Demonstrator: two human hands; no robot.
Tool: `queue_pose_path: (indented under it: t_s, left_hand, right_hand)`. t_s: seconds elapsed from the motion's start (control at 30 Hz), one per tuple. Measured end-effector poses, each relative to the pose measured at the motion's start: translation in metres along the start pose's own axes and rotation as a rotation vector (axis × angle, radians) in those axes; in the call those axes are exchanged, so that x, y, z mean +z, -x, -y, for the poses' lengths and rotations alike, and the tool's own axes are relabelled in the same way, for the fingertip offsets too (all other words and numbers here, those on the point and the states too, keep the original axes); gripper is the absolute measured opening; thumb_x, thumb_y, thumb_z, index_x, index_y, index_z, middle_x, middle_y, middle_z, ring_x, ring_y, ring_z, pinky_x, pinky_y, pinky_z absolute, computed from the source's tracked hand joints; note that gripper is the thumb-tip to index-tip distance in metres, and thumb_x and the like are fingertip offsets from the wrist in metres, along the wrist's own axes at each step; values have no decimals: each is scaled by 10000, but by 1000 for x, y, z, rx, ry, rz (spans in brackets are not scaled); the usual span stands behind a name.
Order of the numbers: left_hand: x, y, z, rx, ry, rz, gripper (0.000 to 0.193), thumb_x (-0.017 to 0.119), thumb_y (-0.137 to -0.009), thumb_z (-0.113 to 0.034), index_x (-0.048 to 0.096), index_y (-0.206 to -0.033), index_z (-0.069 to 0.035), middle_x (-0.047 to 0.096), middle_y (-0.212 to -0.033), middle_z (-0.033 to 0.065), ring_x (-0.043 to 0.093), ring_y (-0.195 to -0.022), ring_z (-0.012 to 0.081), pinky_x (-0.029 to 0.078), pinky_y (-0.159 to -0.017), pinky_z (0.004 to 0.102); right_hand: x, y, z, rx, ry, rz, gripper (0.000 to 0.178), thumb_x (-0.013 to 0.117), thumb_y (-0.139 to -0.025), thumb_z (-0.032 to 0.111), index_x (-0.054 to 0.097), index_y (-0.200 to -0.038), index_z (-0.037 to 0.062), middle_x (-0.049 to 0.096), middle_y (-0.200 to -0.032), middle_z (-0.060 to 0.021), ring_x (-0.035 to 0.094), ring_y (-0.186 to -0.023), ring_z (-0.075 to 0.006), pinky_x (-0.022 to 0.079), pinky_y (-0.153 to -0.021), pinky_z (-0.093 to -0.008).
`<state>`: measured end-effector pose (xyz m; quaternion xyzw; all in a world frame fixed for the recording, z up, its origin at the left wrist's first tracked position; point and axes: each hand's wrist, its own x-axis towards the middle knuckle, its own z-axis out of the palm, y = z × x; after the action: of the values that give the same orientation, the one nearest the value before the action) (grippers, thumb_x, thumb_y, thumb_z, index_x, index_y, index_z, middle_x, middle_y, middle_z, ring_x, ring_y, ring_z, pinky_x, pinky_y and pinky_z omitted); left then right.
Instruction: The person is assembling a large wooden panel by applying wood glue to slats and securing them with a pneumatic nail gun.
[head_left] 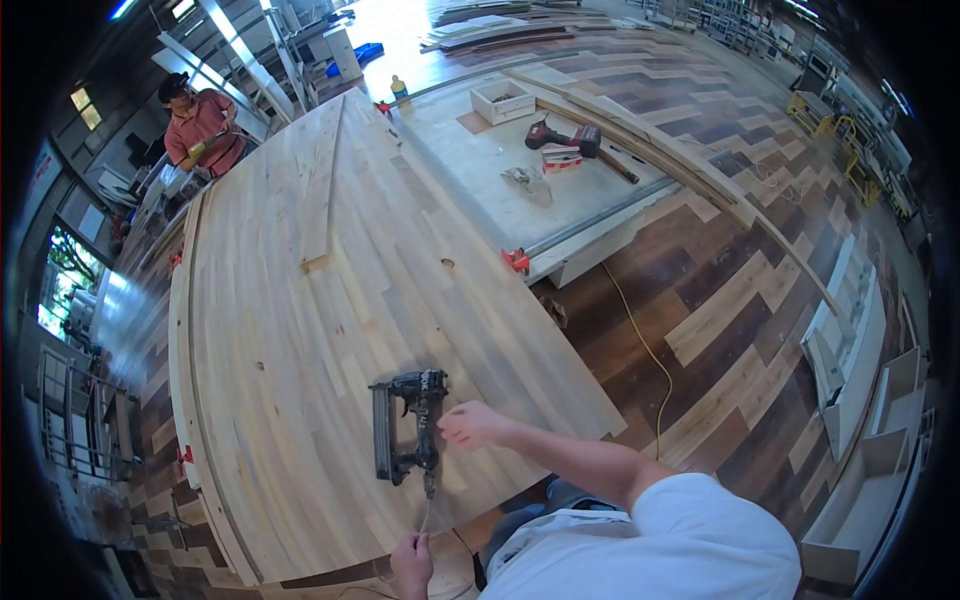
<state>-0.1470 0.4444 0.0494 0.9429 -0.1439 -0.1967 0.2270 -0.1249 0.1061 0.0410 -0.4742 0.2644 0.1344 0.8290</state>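
Note:
A black nail gun [418, 425] lies on its side on the pale wooden panel [350, 330], close to the panel's near edge. A thin air hose [427, 512] runs from its fitting toward the edge. My left hand [411, 566], low in the view, has its fingers closed on that hose. Just right of the nail gun's handle is my right hand [468, 425], its fingers drawn together with the tips close to the tool. Whether anything small is between those fingers is hidden.
A loose board [321, 200] lies on the panel. Red clamps [516, 261] sit at its edges. Beyond, a pale worktop [460, 150] holds a cordless drill [563, 138] and a small box [502, 101]. A yellow hose [645, 340] crosses the floor. Another person [203, 125] stands far left.

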Motion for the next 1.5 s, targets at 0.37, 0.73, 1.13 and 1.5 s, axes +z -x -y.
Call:
queue_pose_path:
  t_s: [0.37,0.73,1.13,1.5]
  left_hand:
    - [45,5,-41,24,47,-289,202,652,-841,-204,681,-953,-38,689,-919,155,649,-852,339,503,-782,400]
    - [150,79,-204,-311,-138,-816,117,623,-851,-76,677,-904,13,660,-923,175,615,-888,337,495,-835,400]
    - [242,98,-339,-396,-208,-805,136,605,-847,-83,686,-889,19,661,-868,183,609,-843,356,499,-777,432]
    - [248,-55,-512,-540,-136,-824,124,641,-865,-101,670,-891,16,646,-915,183,617,-826,345,508,-771,402]
  right_hand:
    - [-275,81,106,-511,706,-803,207,687,-793,203,713,-868,12,714,-819,-108,687,-757,-183,533,-713,-308]
    - [-536,-74,288,-535,1258,-821,236,598,-790,278,719,-884,99,689,-902,-150,655,-853,-336,526,-785,-436]
    - [-595,-123,373,-446,1656,-748,299,617,-819,209,650,-1108,139,637,-989,-150,640,-947,-330,524,-823,-464]
    - [-622,-243,391,-677,1650,-539,131,564,-798,130,664,-730,80,667,-766,-132,676,-736,-316,544,-669,-436]
